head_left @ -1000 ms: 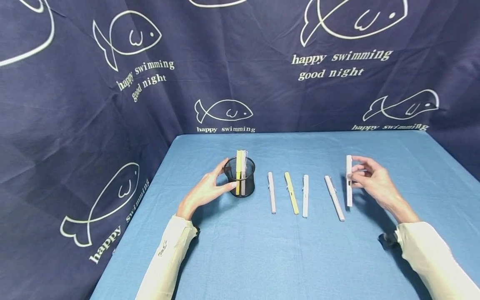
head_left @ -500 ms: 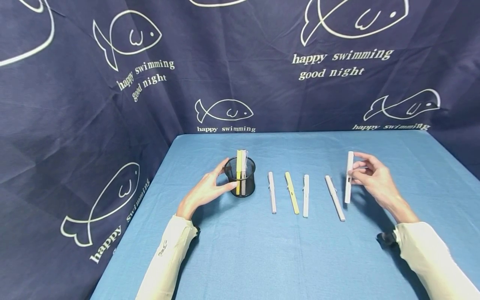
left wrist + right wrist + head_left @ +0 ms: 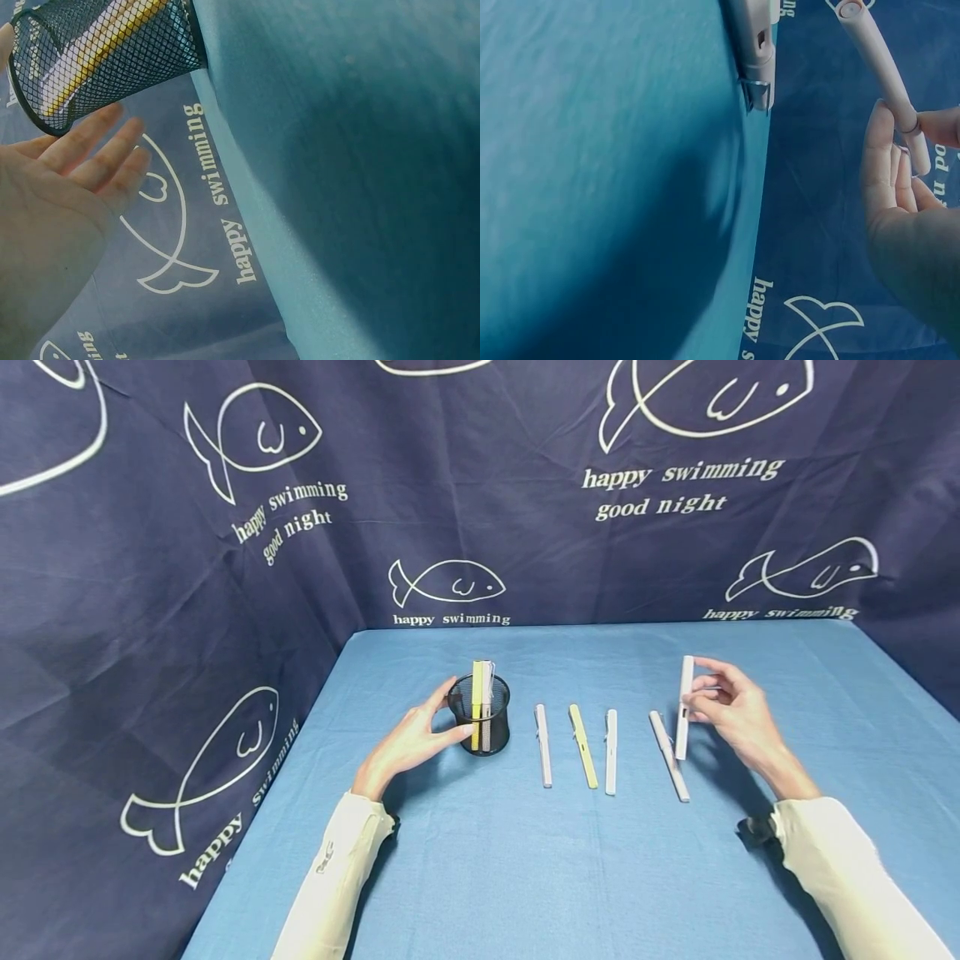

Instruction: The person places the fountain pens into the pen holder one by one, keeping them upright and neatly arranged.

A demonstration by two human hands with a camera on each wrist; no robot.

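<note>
My left hand (image 3: 411, 743) holds the black mesh pen holder (image 3: 501, 733) around its left side, thumb in front and fingers behind. A yellow pen (image 3: 477, 685) and a whitish pen (image 3: 487, 693) stand in the holder. In the left wrist view the mesh wall (image 3: 150, 71) lies close above the extended fingers. Thumb and fingertips of my right hand (image 3: 731, 706) pinch a pale capped pen (image 3: 686, 681), nearly upright, its lower end overlapping a pale pink pen (image 3: 678, 781) lying on the table. The right wrist view shows the held pen (image 3: 881, 67) off the cloth.
Between the hands lie a pale pink pen (image 3: 543, 747), a yellow pen (image 3: 583, 747) and a white pen (image 3: 611, 752), roughly parallel. Blue cloth covers the table (image 3: 525, 877). Dark fabric (image 3: 555, 560) with fish drawings hangs behind and at the left.
My right hand has raised the pale pen and carried it slightly left, toward the nearest lying pen. The left hand and the pen holder have stayed in place.
</note>
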